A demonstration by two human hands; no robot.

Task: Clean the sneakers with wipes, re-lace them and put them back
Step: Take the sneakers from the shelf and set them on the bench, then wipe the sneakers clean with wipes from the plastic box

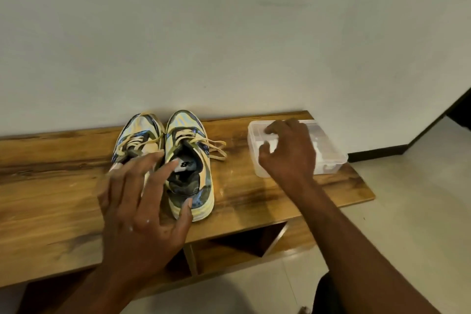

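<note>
Two yellow, blue and grey sneakers stand side by side on a wooden bench (254,186), toes toward the wall. The left sneaker (135,135) is partly hidden by my left hand (142,206), which hovers with fingers spread over both heels. The right sneaker (190,158) shows its open collar and loose cream laces (216,150) trailing on the bench. My right hand (288,150) reaches into a clear plastic wipes box (331,158) at the bench's right end, fingers curled over the white wipes inside.
A plain white wall runs right behind the bench. Open cubby shelves (244,242) sit under the bench top. Pale tiled floor (407,211) lies to the right, with a dark baseboard along the wall.
</note>
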